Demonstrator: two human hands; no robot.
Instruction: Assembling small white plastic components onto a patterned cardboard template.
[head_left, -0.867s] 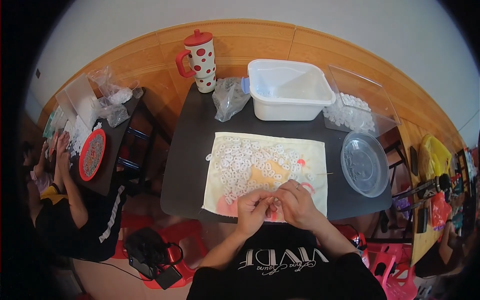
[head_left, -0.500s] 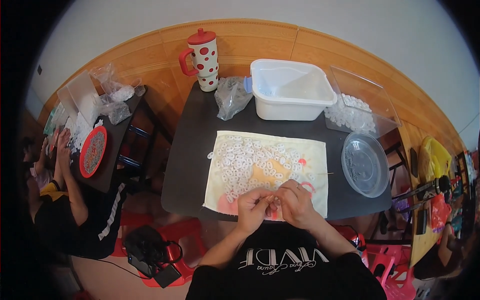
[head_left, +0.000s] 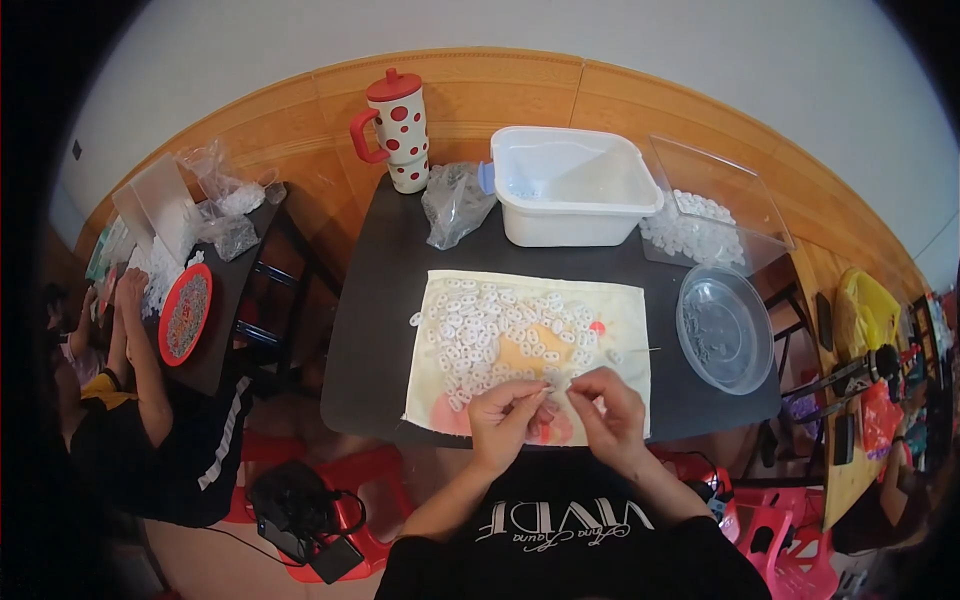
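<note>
Over the near edge of a cream cloth (head_left: 630, 310), my left hand (head_left: 505, 420) is closed in a pinch on a small white plastic piece, mostly hidden by the thumb and finger. A short gap to the right, my right hand (head_left: 612, 415) also pinches with thumb and forefinger; whatever lies between those tips is too small to make out. Many small white two-holed oval pieces (head_left: 465, 335) lie spread on the cloth beyond my hands. A thin needle-like rod (head_left: 645, 350) sticks out past the cloth's right edge.
On the dark table (head_left: 370, 330) stand a white tub (head_left: 580, 225), a dotted tumbler (head_left: 400, 135), a crumpled clear bag (head_left: 458, 205), a round clear dish (head_left: 725, 330) with small grey bits, and a clear box of white pieces (head_left: 695, 230). Another person works left beside a red tray (head_left: 185, 315).
My hands, together half a second ago, have come apart. The right one has shifted to the right, while the left stays nearly in place. The whole view has moved slightly.
</note>
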